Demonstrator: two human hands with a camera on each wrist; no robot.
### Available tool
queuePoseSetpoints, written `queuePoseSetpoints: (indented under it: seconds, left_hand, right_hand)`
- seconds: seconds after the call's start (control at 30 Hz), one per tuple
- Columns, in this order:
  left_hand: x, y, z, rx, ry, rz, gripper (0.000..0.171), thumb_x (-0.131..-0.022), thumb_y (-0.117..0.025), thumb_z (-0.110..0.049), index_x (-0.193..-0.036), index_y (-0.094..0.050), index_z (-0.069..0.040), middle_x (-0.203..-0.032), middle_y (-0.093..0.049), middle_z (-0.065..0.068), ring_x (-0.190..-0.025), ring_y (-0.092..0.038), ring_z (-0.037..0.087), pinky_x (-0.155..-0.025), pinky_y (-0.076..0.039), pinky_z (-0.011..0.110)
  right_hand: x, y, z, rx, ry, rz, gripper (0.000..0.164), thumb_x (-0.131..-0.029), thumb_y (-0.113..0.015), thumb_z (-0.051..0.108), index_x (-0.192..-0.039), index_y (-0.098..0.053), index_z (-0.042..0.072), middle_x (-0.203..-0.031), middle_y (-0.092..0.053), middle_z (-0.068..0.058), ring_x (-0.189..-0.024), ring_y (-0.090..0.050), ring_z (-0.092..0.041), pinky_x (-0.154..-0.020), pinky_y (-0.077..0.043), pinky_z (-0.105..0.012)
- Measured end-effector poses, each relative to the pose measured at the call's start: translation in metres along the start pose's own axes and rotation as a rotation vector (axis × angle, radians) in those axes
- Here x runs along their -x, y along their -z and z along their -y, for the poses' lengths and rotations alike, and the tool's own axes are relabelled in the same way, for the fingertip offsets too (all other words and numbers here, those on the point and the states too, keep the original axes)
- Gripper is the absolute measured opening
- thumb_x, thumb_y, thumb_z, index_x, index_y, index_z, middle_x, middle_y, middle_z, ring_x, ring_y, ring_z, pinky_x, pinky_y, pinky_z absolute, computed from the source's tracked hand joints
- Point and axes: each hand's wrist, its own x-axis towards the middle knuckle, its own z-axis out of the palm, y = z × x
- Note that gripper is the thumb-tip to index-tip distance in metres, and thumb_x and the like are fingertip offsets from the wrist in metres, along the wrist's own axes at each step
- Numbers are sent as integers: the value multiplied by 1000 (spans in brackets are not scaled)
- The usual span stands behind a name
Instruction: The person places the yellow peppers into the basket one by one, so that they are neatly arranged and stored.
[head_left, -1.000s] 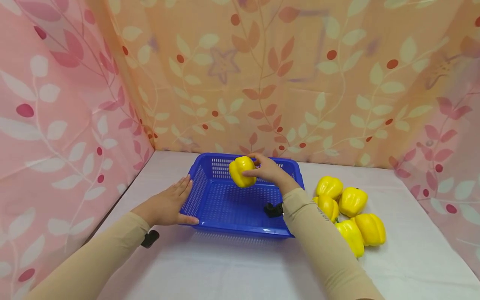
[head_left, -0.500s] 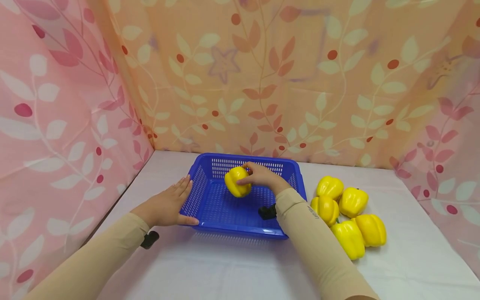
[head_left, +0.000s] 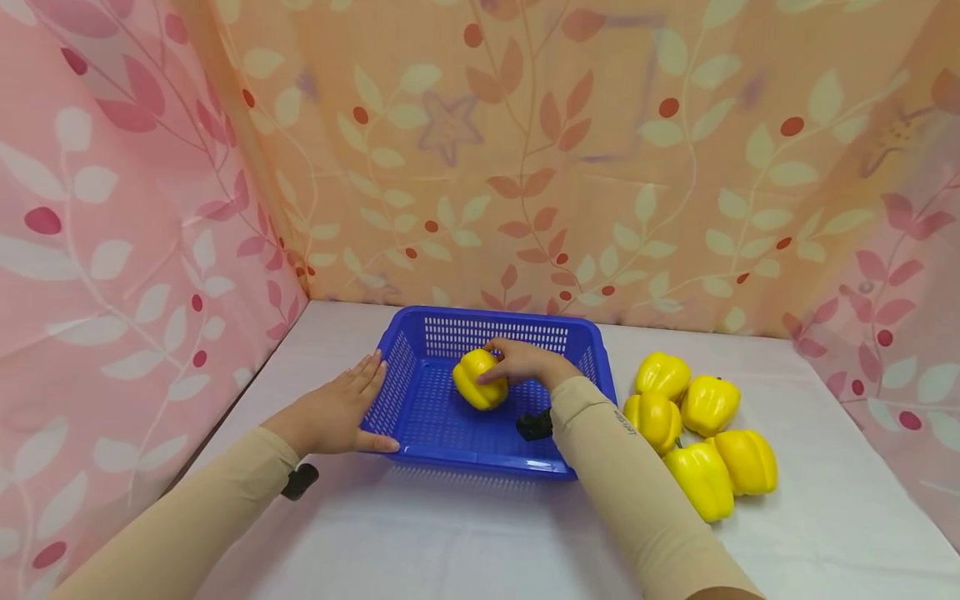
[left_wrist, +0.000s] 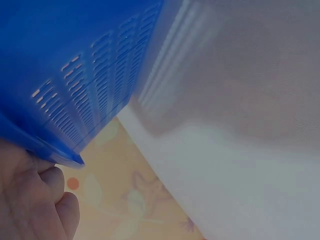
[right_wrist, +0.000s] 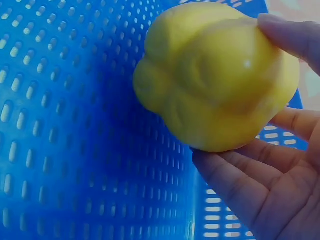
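A yellow bell pepper (head_left: pixel 472 385) is inside the blue plastic basket (head_left: pixel 480 461), low over its perforated floor. My right hand (head_left: pixel 527 364) grips it from the right. In the right wrist view the thumb lies on one side of the pepper (right_wrist: pixel 210 75) and the fingers (right_wrist: pixel 235 182) on the other, with the lobed end facing the basket floor. My left hand (head_left: pixel 335 414) rests at the basket's front left corner, its fingers straight along the left rim and the thumb on the front rim. In the left wrist view, fingers (left_wrist: pixel 50 185) show beneath the rim.
Several more yellow bell peppers (head_left: pixel 711 405) lie grouped on the white cloth (head_left: pixel 420 542) to the right of the basket, partly beside my right forearm. Floral curtains (head_left: pixel 480 167) stand behind and on both sides. A black wrist camera (head_left: pixel 534 425) hangs over the basket.
My right hand has lowered the bell pepper deeper into the basket, first drifting slightly left. The left hand stays on the basket corner.
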Motion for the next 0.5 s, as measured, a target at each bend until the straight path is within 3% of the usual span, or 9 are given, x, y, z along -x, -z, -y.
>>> queuePoseSetpoints:
  seconds: [0.17, 0.4, 0.5]
  left_hand:
    - [1, 1, 0, 3, 5, 4, 118, -69, -43, -81, -143, -14, 6, -151, -4, 22, -138, -3, 36, -110, -15, 49]
    - [0, 2, -1, -1, 3, 3, 121, -67, -37, -85, -143, -14, 6, -151, -4, 22, -138, -3, 36, -110, -15, 48]
    - [0, 1, -2, -2, 3, 12, 121, -67, -37, -85, -143, -14, 6, -151, -5, 22, -138, -4, 36, -110, -15, 49]
  right_hand:
    - [0, 1, -3, 22, -6, 36, 62, -75, -73, 33, -127, -47, 10, -113, -53, -8, -99, -53, -23, -87, -48, -41]
    - [0, 8, -13, -159, -133, 38, 56, -80, -69, 28, -126, -47, 5, -117, -53, -10, -103, -54, -25, -91, -46, -42]
    - [0, 8, -15, -170, -145, 43, 60, -81, -68, 28, -130, -45, 3, -121, -51, -12, -105, -54, -26, -91, -47, -42]
